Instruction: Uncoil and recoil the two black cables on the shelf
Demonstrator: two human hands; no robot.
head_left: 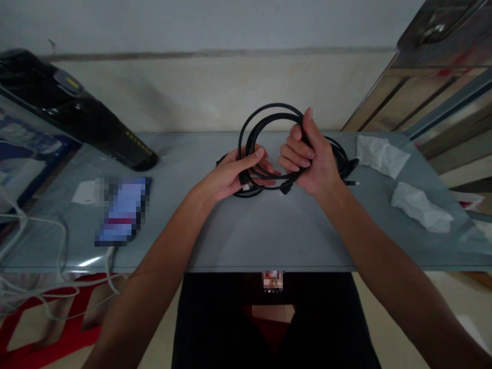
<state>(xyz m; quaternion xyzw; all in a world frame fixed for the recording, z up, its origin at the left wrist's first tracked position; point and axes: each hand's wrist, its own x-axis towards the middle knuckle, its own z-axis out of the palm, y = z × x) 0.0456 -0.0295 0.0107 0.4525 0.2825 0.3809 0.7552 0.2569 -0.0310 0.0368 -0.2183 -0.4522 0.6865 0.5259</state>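
A black cable [277, 117] is wound in loose loops and held up between my two hands above the grey table. My left hand [232, 171] grips the left side of the loops, thumb on top, with a plug end [245, 180] hanging by the fingers. On the right side, my right hand [309, 156] is closed round the loops with its thumb pointing up. More black cable [340, 156] lies behind my right hand on the table, and a plug tip [351, 183] sticks out there. Some of the cable behind my fingers is hidden.
The grey table [269, 241] meets a pale wall [215, 87]. At the left are a black cylindrical device [88, 113], a phone [125, 210] with a white cord, and a white card [84, 192]. Two crumpled clear plastic bags [382, 154] lie at the right, near a metal frame [453, 46].
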